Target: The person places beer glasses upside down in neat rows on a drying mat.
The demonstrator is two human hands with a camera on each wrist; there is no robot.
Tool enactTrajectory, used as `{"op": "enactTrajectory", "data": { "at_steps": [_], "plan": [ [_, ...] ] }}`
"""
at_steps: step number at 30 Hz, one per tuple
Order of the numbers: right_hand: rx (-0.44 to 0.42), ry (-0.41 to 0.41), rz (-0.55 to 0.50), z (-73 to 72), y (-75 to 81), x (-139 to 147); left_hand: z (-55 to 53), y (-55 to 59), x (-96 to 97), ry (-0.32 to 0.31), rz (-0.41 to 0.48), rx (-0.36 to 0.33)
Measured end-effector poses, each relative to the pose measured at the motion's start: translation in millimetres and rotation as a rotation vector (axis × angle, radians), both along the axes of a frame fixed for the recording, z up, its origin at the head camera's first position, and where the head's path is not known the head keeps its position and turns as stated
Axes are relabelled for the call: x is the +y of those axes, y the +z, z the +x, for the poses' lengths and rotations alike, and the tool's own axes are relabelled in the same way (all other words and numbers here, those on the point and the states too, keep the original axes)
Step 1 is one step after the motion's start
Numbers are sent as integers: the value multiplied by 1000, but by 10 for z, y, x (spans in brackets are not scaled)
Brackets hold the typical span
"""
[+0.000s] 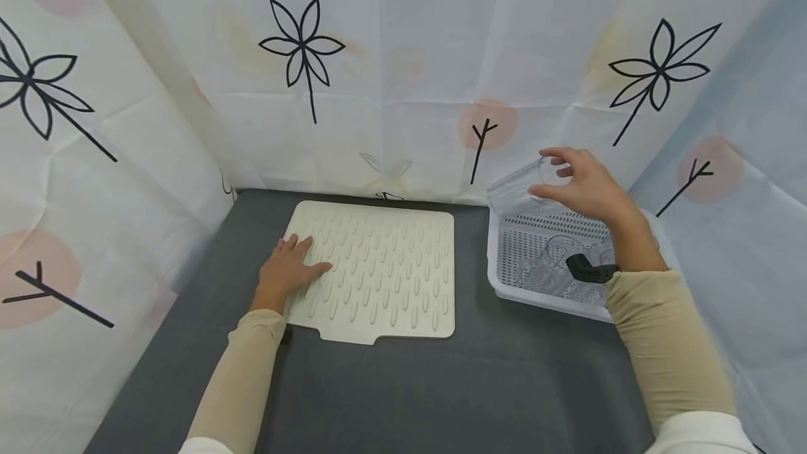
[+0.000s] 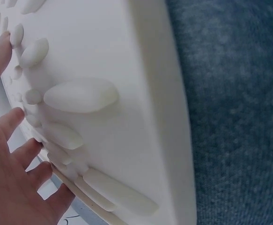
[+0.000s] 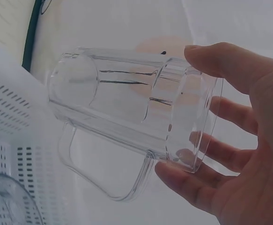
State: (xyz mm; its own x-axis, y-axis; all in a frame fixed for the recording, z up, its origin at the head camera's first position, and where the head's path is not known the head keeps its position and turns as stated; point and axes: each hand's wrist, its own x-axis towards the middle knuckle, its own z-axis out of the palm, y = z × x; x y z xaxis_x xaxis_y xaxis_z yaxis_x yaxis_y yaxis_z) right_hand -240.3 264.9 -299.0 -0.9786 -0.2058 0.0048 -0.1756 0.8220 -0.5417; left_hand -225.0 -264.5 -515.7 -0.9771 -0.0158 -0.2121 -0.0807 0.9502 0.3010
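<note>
My right hand point(image 1: 586, 188) grips a clear mug point(image 3: 122, 103) by one end, thumb on one side and fingers round the other. The mug lies tilted in the air above the white perforated basket point(image 1: 542, 305), and its handle point(image 3: 113, 192) shows in the right wrist view. Inside the basket are more clear glasses point(image 1: 545, 268), partly hidden by the wrist camera. My left hand point(image 1: 286, 275) rests with spread fingers on the left edge of a cream drying mat point(image 1: 384, 279). Raised oval ridges point(image 2: 82, 95) cover the mat.
A dark grey cloth point(image 1: 466, 391) covers the table under the mat and basket. Patterned white curtains point(image 1: 403, 54) hang at the back and both sides. The basket stands close to the right-hand curtain. A black wrist camera point(image 1: 589, 269) sits on my right wrist.
</note>
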Motion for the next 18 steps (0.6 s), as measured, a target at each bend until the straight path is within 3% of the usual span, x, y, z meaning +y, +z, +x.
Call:
{"op": "enactTrajectory", "data": {
  "at_steps": [18],
  "plan": [
    [-8, -15, -263, -59, -311, -214, -32, -51, -27, 7, -7, -10]
  ]
}}
